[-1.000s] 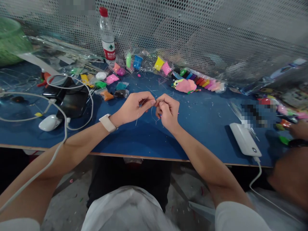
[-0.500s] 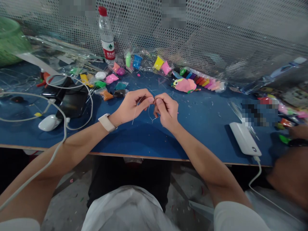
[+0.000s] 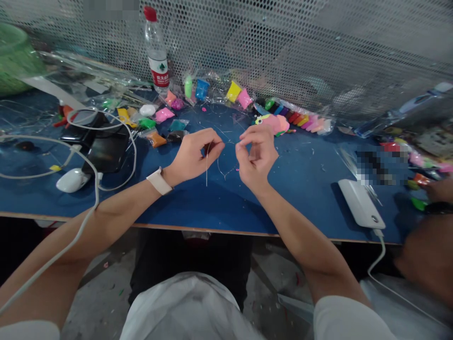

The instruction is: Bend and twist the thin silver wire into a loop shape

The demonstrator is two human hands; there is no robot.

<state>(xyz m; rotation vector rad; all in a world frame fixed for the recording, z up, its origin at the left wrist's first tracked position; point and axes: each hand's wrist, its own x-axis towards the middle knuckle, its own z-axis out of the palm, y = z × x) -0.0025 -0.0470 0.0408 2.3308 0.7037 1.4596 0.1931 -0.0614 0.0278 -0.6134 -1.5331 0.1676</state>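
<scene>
My left hand [image 3: 198,151], with a pale band on the wrist, is closed in a pinch over the blue table. A thin whitish thread [image 3: 207,172] hangs from its fingers. Another fine strand [image 3: 224,175] curves down below the fingertips; whether it belongs to the same thread I cannot tell. A short distance to the right, my right hand [image 3: 260,158] has its thumb and index fingertip slightly apart, and I see nothing between them. Just beyond that hand lies a pink clay figure [image 3: 276,123] with an eye, partly covered by the fingers.
Clay packets [image 3: 233,92] and a bottle [image 3: 158,61] line the mesh panel [image 3: 212,42]. On the left are a black phone-like device [image 3: 108,151], a white mouse-shaped object [image 3: 72,181] and cables. A white power bank [image 3: 361,203] and another person's arm [image 3: 430,250] are on the right.
My right hand has moved away to the right from my left hand, and its fingertips have parted. The left hand stays nearly in place, its hanging thread now straighter.
</scene>
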